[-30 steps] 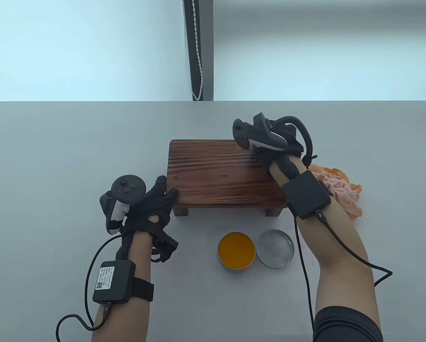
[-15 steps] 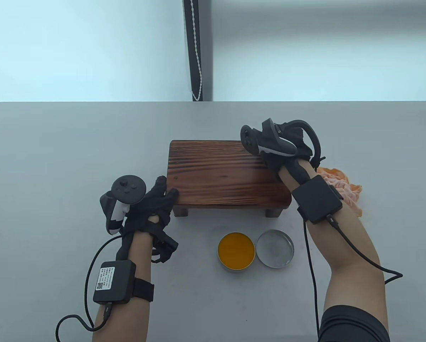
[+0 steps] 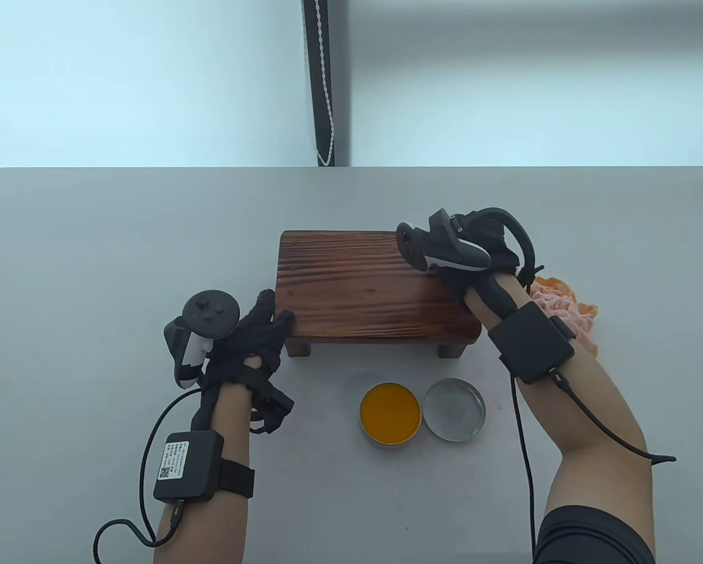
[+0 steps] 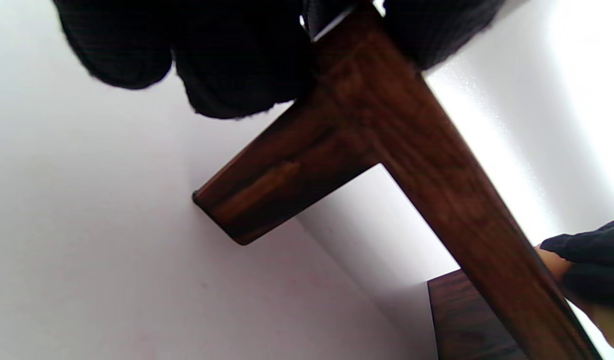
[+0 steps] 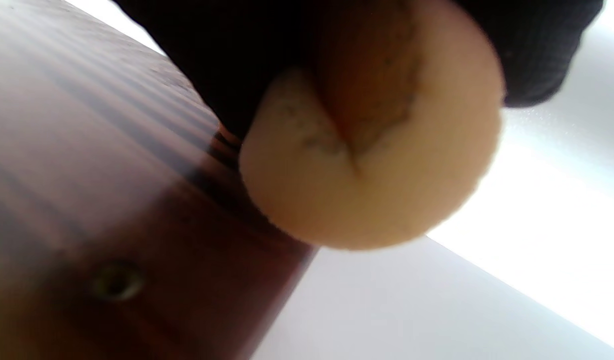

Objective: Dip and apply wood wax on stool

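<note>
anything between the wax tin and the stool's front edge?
Nothing: in the table view, bare grey table separates the open wax tin from the stool. The lid sits beside the tin, to its right.

Soft, even daylight fills the table view, brightest on the pale wall beyond the hands; the grey table (image 3: 93,247) shows only faint shadows, darkest under the wooden stool (image 3: 374,288) between the hands. That view is sharp, with the table's far edge slightly bowed. In the left wrist view, the left hand (image 4: 227,50) is a dark, blurred mass, and white glare washes out the surface to its right. In the right wrist view, everything is out of focus: a pale round sponge (image 5: 377,170) under the right hand (image 5: 227,65) blurs, glare beyond.
</note>
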Tool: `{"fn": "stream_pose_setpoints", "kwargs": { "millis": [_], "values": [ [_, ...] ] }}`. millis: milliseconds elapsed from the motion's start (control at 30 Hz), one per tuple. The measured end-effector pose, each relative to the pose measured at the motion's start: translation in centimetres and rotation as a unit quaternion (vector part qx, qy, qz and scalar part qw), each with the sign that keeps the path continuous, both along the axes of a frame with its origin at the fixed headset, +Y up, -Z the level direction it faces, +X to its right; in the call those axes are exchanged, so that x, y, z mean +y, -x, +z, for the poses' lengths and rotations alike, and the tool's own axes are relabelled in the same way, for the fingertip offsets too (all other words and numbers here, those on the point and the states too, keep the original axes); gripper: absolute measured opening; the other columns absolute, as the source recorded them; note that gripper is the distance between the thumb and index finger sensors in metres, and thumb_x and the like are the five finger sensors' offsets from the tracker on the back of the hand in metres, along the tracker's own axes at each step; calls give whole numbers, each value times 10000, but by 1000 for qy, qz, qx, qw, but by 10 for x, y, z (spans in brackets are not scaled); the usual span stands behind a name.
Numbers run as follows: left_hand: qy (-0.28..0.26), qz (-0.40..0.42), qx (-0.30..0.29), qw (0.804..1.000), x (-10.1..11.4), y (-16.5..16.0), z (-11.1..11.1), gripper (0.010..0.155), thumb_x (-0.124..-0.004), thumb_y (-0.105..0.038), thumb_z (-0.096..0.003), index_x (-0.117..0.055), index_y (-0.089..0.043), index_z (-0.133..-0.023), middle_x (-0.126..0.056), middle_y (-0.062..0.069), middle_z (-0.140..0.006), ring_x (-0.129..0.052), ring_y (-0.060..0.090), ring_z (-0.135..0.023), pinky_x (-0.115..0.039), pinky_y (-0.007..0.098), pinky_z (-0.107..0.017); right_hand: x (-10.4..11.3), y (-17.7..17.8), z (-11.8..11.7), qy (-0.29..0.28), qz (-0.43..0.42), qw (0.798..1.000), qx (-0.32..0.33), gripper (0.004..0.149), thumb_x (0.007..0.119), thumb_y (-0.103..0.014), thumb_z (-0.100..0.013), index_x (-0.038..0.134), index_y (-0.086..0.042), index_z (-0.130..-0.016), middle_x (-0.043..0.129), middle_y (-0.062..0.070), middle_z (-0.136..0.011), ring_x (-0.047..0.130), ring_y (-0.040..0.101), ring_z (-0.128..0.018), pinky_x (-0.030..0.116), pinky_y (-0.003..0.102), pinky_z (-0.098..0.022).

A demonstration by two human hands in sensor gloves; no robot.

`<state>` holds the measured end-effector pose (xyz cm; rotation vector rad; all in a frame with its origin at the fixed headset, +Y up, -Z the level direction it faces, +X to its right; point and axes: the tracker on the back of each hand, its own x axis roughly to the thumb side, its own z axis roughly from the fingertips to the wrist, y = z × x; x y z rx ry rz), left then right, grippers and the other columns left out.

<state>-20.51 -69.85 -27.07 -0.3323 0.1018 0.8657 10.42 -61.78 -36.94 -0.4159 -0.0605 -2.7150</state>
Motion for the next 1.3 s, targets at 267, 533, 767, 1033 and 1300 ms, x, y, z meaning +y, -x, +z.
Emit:
{"fn": "stream_pose_setpoints", "kwargs": {
  "millis": [267,533,767,1033,1300],
  "values": [
    [2,-5,0,1000,0,0,-1,770,-726,-439,-598,-456,-34,-1195,-866,304,-899,-940,437,-703,-747,742,-579,-6,-18,-27,-44,-28,998,-45,387,942,-196,-486,918,-221,-872,972,267,-824,1008,460,-649,845,683,-490],
    [4,-9,-6,1000,1,0,-1,767,-722,-440,-599,-459,-40,-1198,-861,307,-900,-937,436,-704,-745,742,-582,0,-18,-5,6,-40,999,-23,382,966,-191,-479,944,-184,-860,974,273,-811,1003,458,-647,838,686,-495],
    [5,-9,-6,1000,0,0,-2,768,-725,-438,-598,-461,-33,-1195,-866,307,-895,-940,436,-700,-746,743,-581,-6,-29,-23,-44,-49,996,-57,384,949,-204,-487,922,-220,-870,972,264,-821,1007,454,-647,849,674,-485],
    [-1,-9,-7,1000,0,-1,-2,768,-724,-435,-599,-462,-23,-1193,-867,309,-889,-941,437,-698,-745,744,-581,-2,-26,6,-18,-32,999,-26,384,967,-191,-480,941,-171,-863,979,278,-802,1007,459,-635,845,681,-486],
    [9,-5,-12,1000,-1,1,-4,768,-727,-437,-598,-464,-27,-1192,-869,307,-889,-941,436,-699,-741,749,-583,-9,-37,-18,-62,-50,995,-63,390,941,-203,-493,915,-201,-882,968,270,-821,1006,455,-644,848,672,-484]
  ]
}}
